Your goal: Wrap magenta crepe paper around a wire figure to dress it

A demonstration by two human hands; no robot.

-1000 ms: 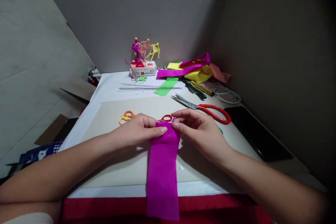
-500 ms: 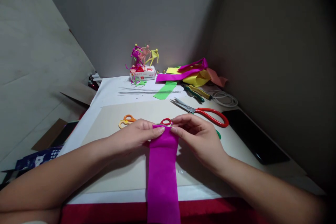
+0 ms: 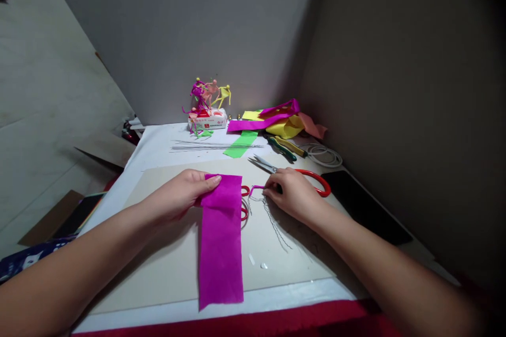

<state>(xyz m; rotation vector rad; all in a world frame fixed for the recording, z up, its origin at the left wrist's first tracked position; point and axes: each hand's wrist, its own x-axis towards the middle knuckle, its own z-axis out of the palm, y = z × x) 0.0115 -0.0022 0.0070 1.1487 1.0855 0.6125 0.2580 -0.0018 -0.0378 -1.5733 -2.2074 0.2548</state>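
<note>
My left hand [image 3: 193, 192] pinches the top left corner of a magenta crepe paper strip [image 3: 221, 247], which hangs down over the front of the board. In my right hand [image 3: 294, 194], thumb and fingers close on a twisted wire figure [image 3: 258, 188] partly wrapped in magenta paper. Its bare wire legs [image 3: 276, 226] trail down toward the board. Red loops of a small pair of scissors [image 3: 244, 214] show between the hands, partly hidden by the strip. Large scissors with red handles [image 3: 323, 181] lie just behind my right hand.
A grey board [image 3: 158, 279] covers the table front. Farther back lie thin straight wires [image 3: 190, 147], a green strip [image 3: 240, 145], pliers [image 3: 284, 148], coiled white cord [image 3: 324, 155] and heaped coloured paper [image 3: 282, 125]. Paper figures [image 3: 209, 92] stand on a small box [image 3: 213, 119]. A black phone [image 3: 367, 205] lies right.
My hands, together at the strip's top edge before, have parted. The left has moved the strip leftward; the right has let go of it and holds the wire figure. The view has shifted slightly.
</note>
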